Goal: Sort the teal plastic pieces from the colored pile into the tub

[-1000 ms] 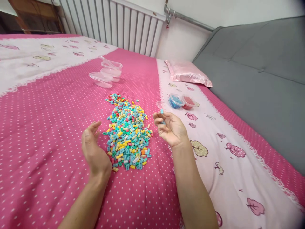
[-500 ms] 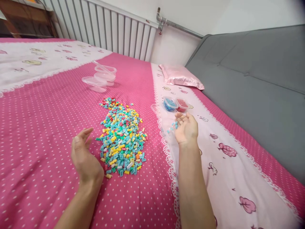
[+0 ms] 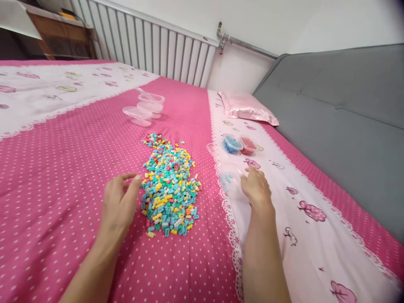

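Observation:
A heap of small toy building bricks (image 3: 168,189), mostly light blue, yellow and green, lies on the pink dotted bedspread. My left hand (image 3: 120,204) hovers at the heap's left edge, thumb and fingers apart, holding nothing. To the right, a clear plastic container (image 3: 232,186) with a few light blue bricks inside stands on the white strip. My right hand (image 3: 257,187) is palm down, with thumb and fingers closed at the container's right rim. Beyond it are a tub of blue bricks (image 3: 232,144) and a tub of red bricks (image 3: 248,145), side by side.
Several clear empty tubs (image 3: 150,105) sit behind the heap on the left. A clear lid (image 3: 212,150) lies left of the blue tub. Farther back are a pink pillow (image 3: 248,107), a white radiator (image 3: 151,42) and a grey padded headboard (image 3: 341,92).
My right hand has turned from palm up to palm down, and the light blue bricks by its fingers now lie in the container. My left hand has turned and moved nearer the heap.

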`<state>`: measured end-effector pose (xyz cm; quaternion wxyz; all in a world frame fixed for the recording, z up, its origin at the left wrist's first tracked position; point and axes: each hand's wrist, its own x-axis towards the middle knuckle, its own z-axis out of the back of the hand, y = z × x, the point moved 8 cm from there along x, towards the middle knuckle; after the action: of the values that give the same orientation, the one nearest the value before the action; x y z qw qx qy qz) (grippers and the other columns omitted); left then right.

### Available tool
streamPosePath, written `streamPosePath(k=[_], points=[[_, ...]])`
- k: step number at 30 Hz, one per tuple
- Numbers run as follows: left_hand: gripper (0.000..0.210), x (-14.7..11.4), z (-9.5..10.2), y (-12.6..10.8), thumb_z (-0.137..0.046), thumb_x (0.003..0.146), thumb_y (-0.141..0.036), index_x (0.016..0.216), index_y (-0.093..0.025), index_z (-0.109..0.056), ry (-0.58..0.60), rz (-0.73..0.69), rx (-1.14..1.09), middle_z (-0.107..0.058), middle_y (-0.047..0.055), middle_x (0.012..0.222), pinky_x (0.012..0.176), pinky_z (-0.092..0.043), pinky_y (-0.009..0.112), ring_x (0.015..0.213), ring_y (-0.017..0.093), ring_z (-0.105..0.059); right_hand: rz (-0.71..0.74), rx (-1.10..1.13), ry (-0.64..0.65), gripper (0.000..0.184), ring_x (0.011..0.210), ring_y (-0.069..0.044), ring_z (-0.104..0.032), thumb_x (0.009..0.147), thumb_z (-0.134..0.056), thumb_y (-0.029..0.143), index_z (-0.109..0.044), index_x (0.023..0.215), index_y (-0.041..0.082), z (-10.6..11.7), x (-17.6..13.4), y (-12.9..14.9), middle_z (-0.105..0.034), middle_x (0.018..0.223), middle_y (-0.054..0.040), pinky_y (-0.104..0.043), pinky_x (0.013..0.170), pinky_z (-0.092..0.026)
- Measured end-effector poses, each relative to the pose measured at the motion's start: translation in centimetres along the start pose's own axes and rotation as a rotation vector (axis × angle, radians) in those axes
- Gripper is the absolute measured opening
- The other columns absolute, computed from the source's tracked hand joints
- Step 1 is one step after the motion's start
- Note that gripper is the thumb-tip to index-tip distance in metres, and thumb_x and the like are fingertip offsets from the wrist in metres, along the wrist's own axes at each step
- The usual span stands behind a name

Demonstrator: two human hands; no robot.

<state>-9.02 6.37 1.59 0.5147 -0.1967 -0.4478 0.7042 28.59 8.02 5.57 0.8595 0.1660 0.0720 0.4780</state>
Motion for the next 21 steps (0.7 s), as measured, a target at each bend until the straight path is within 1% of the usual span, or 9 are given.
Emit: streamPosePath(k=[2,5,8,11,14,17,18,20,21], points=[[0.063,0.1,-0.7,0.2,-0.043,0.076,-0.065,0.108,-0.012,-0.058,0.121,0.02,0.103,-0.061,0.011,0.101,0.086,-0.044,0.044,0.095,0.028,-0.057,-0.027,-0.061,0.098,0.048,0.115,-0.034,-0.051,0.085,-0.041,0.026,-0.044,0.132,0.015,-0.9,0.3,-0.6,-0.053,0.125,-0.0199,-0.047,0.09,-0.041],[0.077,-0.3,-1.9,0.1,-0.05,0.068,-0.07,0.119,-0.013,-0.053,0.31,-0.013,0.182,-0.06,0.012,0.107,0.083,-0.047,0.044,0.095,0.029,-0.059,0.041,-0.108,0.181,0.051,0.114,-0.034,-0.053,0.085,-0.04,0.024,-0.04,0.135,0.015,-2.2,0.5,0.2,-0.059,0.118,-0.0194,-0.045,0.088,-0.043],[0.099,-1.1,-2.5,-0.2,-0.065,0.054,-0.068,0.133,-0.013,-0.041,0.447,-0.077,0.229,-0.053,0.015,0.119,0.086,-0.047,0.045,0.105,0.032,-0.055,0.131,-0.108,0.181,0.052,0.112,-0.032,-0.055,0.084,-0.04,0.023,-0.038,0.136,0.012,-3.2,0.4,1.5,-0.062,0.113,-0.0206,-0.042,0.087,-0.043],[0.113,-2.1,-2.8,-0.7,-0.072,0.047,-0.062,0.141,-0.015,-0.029,0.583,-0.139,0.238,-0.039,0.018,0.135,0.096,-0.043,0.044,0.121,0.034,-0.045,0.179,-0.085,0.17,0.053,0.11,-0.032,-0.056,0.086,-0.04,0.027,-0.038,0.136,0.008,-3.5,-0.1,2.5,-0.062,0.111,-0.0221,-0.042,0.087,-0.043],[0.122,-3.4,-3.1,-1.2,-0.079,0.041,-0.05,0.144,-0.016,-0.022,0.692,-0.22,0.302,-0.018,0.02,0.148,0.106,-0.033,0.044,0.134,0.037,-0.028,0.196,-0.056,0.08,0.059,0.114,-0.036,-0.053,0.085,-0.043,0.034,-0.036,0.136,0.006,-2.0,-1.0,3.2,-0.058,0.117,-0.0245,-0.046,0.088,-0.042],[0.127,-4.2,-3.5,-1.1,-0.083,0.036,-0.039,0.145,-0.017,-0.021,0.7,-0.243,0.42,-0.01,0.022,0.151,0.107,-0.03,0.047,0.137,0.041,-0.02,0.296,0.069,-0.013,0.064,0.113,-0.033,-0.053,0.083,-0.049,0.038,-0.033,0.137,0.01,0.5,-3.3,4.8,-0.053,0.125,-0.0213,-0.045,0.089,-0.043],[0.126,-4.4,-3.6,-1.1,-0.083,0.036,-0.037,0.144,-0.017,-0.021,0.69,-0.241,0.448,-0.01,0.023,0.151,0.107,-0.03,0.048,0.136,0.041,-0.021,0.375,0.14,0.042,0.064,0.106,-0.029,-0.058,0.081,-0.052,0.039,-0.033,0.137,0.014,0.6,-4.5,5.8,-0.053,0.125,-0.0175,-0.042,0.088,-0.045],[0.12,-4.3,-3.9,-1.2,-0.081,0.039,-0.035,0.143,-0.016,-0.024,0.647,-0.244,0.466,-0.015,0.022,0.149,0.107,-0.031,0.047,0.136,0.04,-0.024,0.576,0.201,0.299,0.065,0.094,-0.023,-0.063,0.077,-0.059,0.041,-0.038,0.135,0.023,-0.5,-7.7,8.3,-0.055,0.125,-0.0113,-0.039,0.085,-0.047],[0.116,-4.2,-4.0,-1.3,-0.08,0.043,-0.034,0.143,-0.016,-0.025,0.62,-0.243,0.459,-0.018,0.022,0.148,0.106,-0.032,0.046,0.134,0.039,-0.029,0.676,0.169,0.422,0.069,0.096,-0.024,-0.062,0.072,-0.065,0.04,-0.039,0.135,0.026,-1.4,-9.6,9.5,-0.053,0.127,-0.0099,-0.039,0.086,-0.047]])
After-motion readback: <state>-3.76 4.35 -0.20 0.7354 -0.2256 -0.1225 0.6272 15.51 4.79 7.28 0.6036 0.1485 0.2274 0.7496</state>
